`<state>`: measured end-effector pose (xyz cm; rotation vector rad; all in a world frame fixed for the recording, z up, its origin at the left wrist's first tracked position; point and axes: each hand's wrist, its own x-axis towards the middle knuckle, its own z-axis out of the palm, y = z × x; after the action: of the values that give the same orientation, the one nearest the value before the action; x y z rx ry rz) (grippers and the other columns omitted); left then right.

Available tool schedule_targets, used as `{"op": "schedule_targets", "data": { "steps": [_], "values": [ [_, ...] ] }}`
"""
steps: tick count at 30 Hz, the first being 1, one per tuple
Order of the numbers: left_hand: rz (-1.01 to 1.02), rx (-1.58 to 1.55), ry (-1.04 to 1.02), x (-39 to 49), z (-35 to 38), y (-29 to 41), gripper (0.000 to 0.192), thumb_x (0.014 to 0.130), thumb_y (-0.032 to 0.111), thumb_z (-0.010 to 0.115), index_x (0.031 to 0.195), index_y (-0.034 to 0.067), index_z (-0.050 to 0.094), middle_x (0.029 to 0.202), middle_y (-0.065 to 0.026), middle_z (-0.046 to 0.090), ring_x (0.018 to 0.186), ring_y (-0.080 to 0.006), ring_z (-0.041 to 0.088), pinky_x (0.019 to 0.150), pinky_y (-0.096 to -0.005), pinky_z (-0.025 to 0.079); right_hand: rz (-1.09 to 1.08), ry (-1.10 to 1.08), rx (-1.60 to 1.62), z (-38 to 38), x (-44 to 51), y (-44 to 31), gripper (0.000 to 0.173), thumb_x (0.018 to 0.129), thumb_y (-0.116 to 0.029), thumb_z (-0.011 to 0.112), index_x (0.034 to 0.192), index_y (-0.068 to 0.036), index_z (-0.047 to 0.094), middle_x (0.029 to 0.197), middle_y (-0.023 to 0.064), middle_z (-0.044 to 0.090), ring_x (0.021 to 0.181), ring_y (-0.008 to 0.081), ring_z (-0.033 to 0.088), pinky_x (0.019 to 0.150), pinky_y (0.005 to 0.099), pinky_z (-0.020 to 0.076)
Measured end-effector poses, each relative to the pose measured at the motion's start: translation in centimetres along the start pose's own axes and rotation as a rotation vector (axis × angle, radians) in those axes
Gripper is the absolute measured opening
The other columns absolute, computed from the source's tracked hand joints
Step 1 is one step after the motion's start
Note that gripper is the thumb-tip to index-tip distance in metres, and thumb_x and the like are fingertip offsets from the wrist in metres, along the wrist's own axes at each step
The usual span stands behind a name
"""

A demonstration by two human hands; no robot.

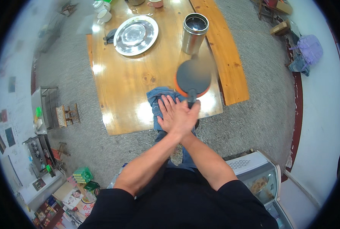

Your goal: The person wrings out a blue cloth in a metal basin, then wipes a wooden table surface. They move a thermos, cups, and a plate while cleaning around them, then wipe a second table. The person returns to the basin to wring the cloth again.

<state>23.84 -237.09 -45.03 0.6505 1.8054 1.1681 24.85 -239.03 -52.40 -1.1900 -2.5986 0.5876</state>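
My forearms cross, the left one on top. My left hand grips the black handle of a round vessel with a flat dark grey top and an orange edge; a brownish blur covers its upper right part. My right hand lies palm down, fingers apart, on a crumpled blue cloth at the table's near edge. Just beyond the vessel stands a lidless stainless steel flask, with a dark, shiny inside. Farther left is a round, shiny metal tray.
The glossy wooden table has a wooden bench along its right side. A white enamel mug, a white teapot and a pink cup stand at the far end. A glass-fronted display case stands at my right.
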Motion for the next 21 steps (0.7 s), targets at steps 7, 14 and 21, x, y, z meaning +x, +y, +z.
{"op": "schedule_targets", "data": {
  "steps": [7, 14, 21],
  "values": [
    [-0.013, -0.091, -0.218, -0.8, -14.8, 6.8, 0.019, 0.096, 0.016, 0.066, 0.091, -0.002, 0.071, 0.082, -0.0046, 0.071, 0.076, -0.0107, 0.066, 0.072, -0.0287, 0.052, 0.291, 0.055, -0.268, -4.2, -0.2, 6.8, 0.073, 0.095, -0.041, 0.056, 0.155, -0.003, 0.04, 0.163, 0.0153, 0.036, 0.152, 0.0309, 0.031, 0.126, 0.0537, 0.0172],
    [-0.027, -0.037, -0.034, -3.9, -28.1, 6.2, 0.017, 0.095, 0.011, 0.064, 0.083, -0.001, 0.068, 0.077, -0.0047, 0.067, 0.08, -0.0131, 0.067, 0.075, -0.0293, 0.052, 0.618, 0.265, -0.347, -2.7, -1.0, 8.7, 0.071, 0.096, -0.037, 0.055, 0.154, 0.002, 0.039, 0.162, 0.0239, 0.035, 0.152, 0.038, 0.028, 0.126, 0.053, 0.0167],
    [-0.065, -0.095, 0.107, -7.1, -35.1, 4.5, 0.019, 0.096, 0.009, 0.062, 0.08, -0.001, 0.065, 0.076, -0.0046, 0.065, 0.082, -0.0153, 0.066, 0.078, -0.0324, 0.052, 0.031, -0.085, -0.056, 3.4, 4.9, -11.0, 0.078, 0.09, -0.049, 0.065, 0.151, -0.004, 0.046, 0.161, 0.0203, 0.036, 0.152, 0.0398, 0.027, 0.122, 0.0653, 0.0134]
  ]
}}
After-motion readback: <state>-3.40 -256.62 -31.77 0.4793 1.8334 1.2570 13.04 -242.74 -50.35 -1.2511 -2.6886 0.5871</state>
